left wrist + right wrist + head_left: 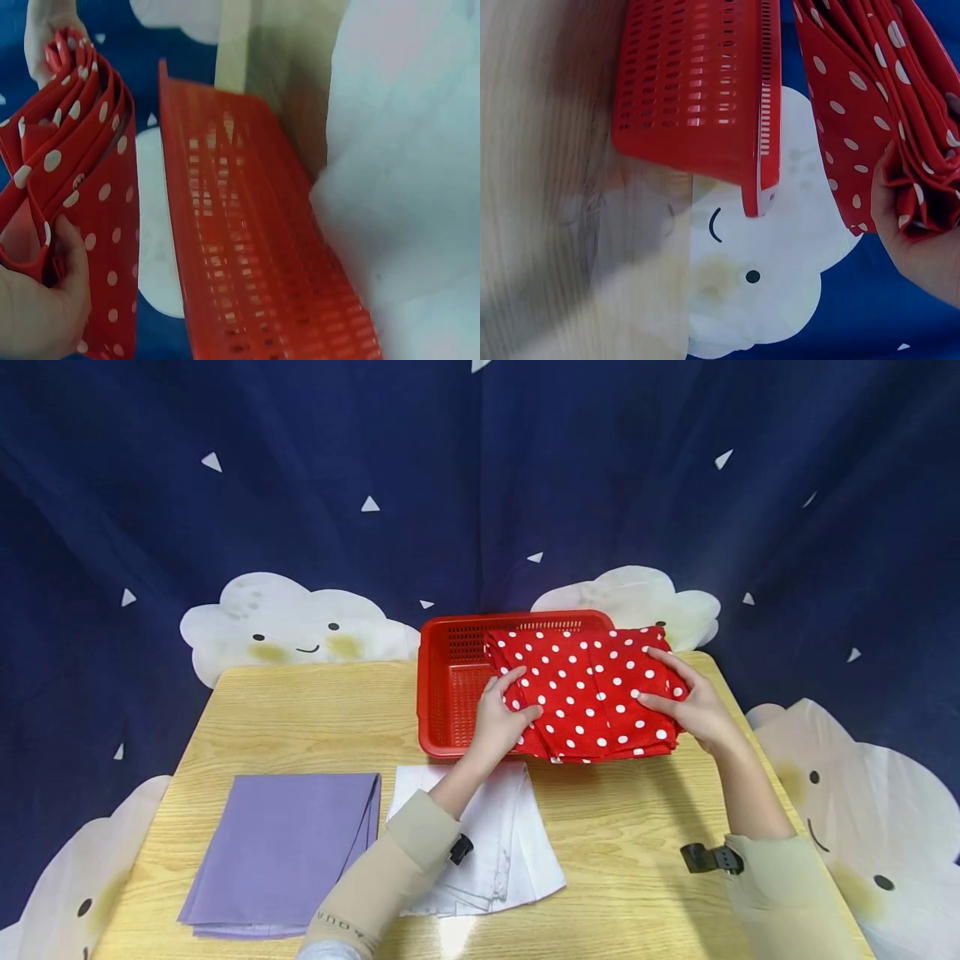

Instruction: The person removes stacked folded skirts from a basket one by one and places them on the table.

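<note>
A folded red cloth with white polka dots (592, 693) is held up over the right part of a red plastic basket (431, 685). My left hand (501, 714) grips its left edge, and my right hand (701, 706) grips the right edge. In the left wrist view, the left hand (45, 307) has its thumb curled over the stacked layers of the cloth (112, 195). From the right wrist, the right hand (922, 259) pinches the other end of the folds, with the basket (697, 97) beside and below. The cloth hides much of the basket's inside.
On the wooden table (315, 710), a folded purple cloth (281, 852) lies at the front left. A folded white cloth (517, 852) lies in front of the basket, partly under my left forearm. Behind hangs a dark blue curtain (420, 468) with cloud shapes.
</note>
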{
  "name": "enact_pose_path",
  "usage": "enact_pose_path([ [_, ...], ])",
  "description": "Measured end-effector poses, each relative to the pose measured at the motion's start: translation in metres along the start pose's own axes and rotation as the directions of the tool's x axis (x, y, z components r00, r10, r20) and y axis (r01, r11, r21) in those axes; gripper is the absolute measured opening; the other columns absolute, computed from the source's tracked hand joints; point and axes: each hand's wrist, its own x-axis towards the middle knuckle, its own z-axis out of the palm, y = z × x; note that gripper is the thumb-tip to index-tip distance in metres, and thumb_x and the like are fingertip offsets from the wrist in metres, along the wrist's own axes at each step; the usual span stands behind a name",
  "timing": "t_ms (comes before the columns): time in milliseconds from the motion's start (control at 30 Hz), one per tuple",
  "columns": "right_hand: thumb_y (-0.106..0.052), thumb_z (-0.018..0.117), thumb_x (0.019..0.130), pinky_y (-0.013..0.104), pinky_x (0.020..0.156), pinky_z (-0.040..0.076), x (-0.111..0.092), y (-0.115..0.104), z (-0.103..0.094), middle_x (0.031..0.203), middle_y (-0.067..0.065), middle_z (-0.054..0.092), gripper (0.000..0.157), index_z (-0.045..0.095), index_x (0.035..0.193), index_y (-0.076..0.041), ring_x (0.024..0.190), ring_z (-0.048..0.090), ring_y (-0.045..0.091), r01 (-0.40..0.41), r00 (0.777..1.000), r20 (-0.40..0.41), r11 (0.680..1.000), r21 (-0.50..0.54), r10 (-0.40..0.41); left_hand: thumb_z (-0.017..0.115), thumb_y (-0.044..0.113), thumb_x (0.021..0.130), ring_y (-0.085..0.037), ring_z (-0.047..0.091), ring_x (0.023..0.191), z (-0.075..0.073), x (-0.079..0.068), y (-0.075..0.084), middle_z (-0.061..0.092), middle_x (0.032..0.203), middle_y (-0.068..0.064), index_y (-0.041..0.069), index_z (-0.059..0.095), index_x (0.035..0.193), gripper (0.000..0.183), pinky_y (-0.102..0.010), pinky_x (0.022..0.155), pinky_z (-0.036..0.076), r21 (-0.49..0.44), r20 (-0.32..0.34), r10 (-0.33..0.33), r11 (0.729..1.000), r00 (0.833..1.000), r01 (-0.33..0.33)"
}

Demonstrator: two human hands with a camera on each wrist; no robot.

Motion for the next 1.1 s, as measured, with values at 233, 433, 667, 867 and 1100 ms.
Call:
enact_pose_path([
  [233, -0.018, 0.064, 0.085, 0.031, 0.066, 0.054, -0.023, 0.007, -0.008, 0.130, 0.014, 0.031, 0.069, 0.028, 0.144, -0.027, 0.085, 0.058, 0.007, 0.049, 0.999, -0.017, 0.997, -0.051, -0.050, 0.071, 0.001, 0.072, -0.026, 0.053, 0.106, 0.012, -0.023, 0.001, 0.049, 0.122, -0.015, 0.012, 0.054, 0.127, 0.059, -0.032, 0.086, 0.048, -0.024, 0.016, 0.035, 0.999, 0.999, -0.034],
  [433, -0.016, 0.064, 0.085, 0.030, 0.065, 0.054, -0.043, 0.015, -0.013, 0.130, 0.013, 0.029, 0.068, 0.030, 0.143, -0.027, 0.090, 0.054, 0.005, 0.076, 0.996, -0.030, 0.992, -0.098, -0.079, 0.071, -0.001, 0.071, -0.032, 0.045, 0.118, 0.022, -0.041, -0.003, 0.047, 0.126, -0.019, 0.012, 0.054, 0.126, 0.059, -0.041, 0.093, 0.042, -0.047, 0.017, 0.056, 0.997, 0.998, -0.055],
  [667, -0.012, 0.062, 0.086, 0.029, 0.064, 0.054, -0.064, 0.029, -0.021, 0.128, 0.011, 0.031, 0.069, 0.028, 0.144, -0.027, 0.090, 0.054, 0.002, 0.094, 0.995, -0.029, 0.988, -0.119, -0.098, 0.070, -0.001, 0.073, -0.033, 0.039, 0.123, 0.036, -0.062, -0.008, 0.042, 0.130, -0.019, 0.012, 0.053, 0.128, 0.059, -0.043, 0.093, 0.042, -0.103, 0.044, 0.068, 0.993, 0.997, -0.064],
  [867, -0.009, 0.062, 0.086, 0.029, 0.064, 0.054, -0.082, 0.041, -0.027, 0.126, 0.004, 0.033, 0.070, 0.027, 0.144, -0.026, 0.093, 0.052, 0.002, 0.099, 0.994, -0.035, 0.983, -0.153, -0.106, 0.069, 0.000, 0.074, -0.034, 0.035, 0.125, 0.048, -0.080, -0.013, 0.040, 0.132, -0.017, 0.016, 0.051, 0.128, 0.059, -0.046, 0.093, 0.041, -0.125, 0.080, 0.063, 0.991, 0.995, -0.053],
  [1100, -0.007, 0.062, 0.085, 0.030, 0.061, 0.054, -0.102, 0.055, -0.035, 0.121, 0.000, 0.036, 0.071, 0.028, 0.145, -0.023, 0.090, 0.054, 0.000, 0.103, 0.991, -0.060, 0.972, -0.213, -0.118, 0.069, 0.000, 0.074, -0.023, 0.045, 0.114, 0.064, -0.095, -0.023, 0.044, 0.122, -0.007, 0.018, 0.052, 0.126, 0.057, -0.030, 0.085, 0.045, -0.178, 0.124, 0.074, 0.983, 0.990, -0.051],
])
